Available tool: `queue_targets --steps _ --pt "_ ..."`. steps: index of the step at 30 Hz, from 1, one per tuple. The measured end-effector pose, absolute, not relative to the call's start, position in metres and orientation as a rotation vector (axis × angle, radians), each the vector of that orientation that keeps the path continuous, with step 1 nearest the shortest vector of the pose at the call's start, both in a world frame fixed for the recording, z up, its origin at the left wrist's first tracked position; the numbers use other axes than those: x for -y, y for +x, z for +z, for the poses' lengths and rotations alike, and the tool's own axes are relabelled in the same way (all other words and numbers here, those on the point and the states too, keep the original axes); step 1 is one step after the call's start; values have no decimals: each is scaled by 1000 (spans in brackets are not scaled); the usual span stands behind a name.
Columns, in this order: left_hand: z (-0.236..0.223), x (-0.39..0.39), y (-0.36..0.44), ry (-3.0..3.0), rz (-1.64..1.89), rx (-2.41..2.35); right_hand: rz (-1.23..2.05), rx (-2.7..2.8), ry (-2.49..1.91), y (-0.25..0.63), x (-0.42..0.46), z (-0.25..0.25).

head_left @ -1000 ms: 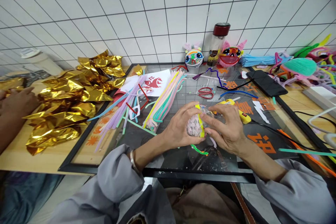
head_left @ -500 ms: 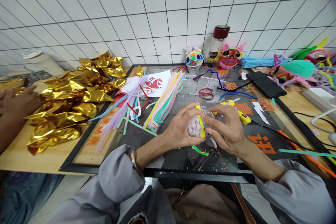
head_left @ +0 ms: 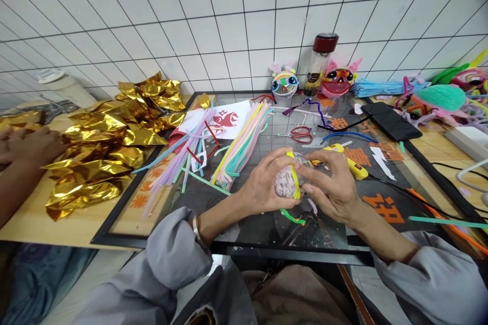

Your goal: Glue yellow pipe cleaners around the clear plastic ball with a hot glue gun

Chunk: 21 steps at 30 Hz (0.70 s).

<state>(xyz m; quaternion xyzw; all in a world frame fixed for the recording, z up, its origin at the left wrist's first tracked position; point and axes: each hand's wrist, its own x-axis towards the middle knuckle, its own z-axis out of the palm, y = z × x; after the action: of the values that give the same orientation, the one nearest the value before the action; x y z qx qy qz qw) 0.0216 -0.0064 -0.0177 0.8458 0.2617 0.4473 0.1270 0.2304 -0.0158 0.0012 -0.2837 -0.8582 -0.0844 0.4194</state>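
Observation:
My left hand (head_left: 263, 183) is wrapped round a rounded, clear plastic ball (head_left: 284, 183) with a mottled pinkish-white surface. A yellow pipe cleaner (head_left: 296, 185) runs down along the ball's edge. From the other side, my right hand (head_left: 335, 185) grips the ball by that edge with thumb and fingers; part of it is hidden behind them. Below the ball lies a short green and orange pipe cleaner piece (head_left: 293, 217). Just beyond my right hand rests a yellow glue gun (head_left: 357, 168) with a black cord. Red-handled scissors (head_left: 302, 135) lie farther back.
Bundled pastel pipe cleaners (head_left: 244, 144) and gold foil (head_left: 95, 177) lie left, near another person's hands (head_left: 30, 144). Along the wall stand two decorated animal heads (head_left: 284, 84) and a bottle (head_left: 320, 66). A phone (head_left: 392, 121) and white power strip (head_left: 468, 144) are right.
The view has shifted slightly, so everything sits a little farther right. Both hands keep their hold on the ball, and my right fingers have moved only slightly at its edge.

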Motion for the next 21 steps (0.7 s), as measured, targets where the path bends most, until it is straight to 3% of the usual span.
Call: queue_targets --steps 16,21 --pt "-18 7 21 2448 1317 -803 -174 2132 -733 230 17 0" --pt "-16 8 21 2432 1318 -816 12 1996 -778 226 17 5"
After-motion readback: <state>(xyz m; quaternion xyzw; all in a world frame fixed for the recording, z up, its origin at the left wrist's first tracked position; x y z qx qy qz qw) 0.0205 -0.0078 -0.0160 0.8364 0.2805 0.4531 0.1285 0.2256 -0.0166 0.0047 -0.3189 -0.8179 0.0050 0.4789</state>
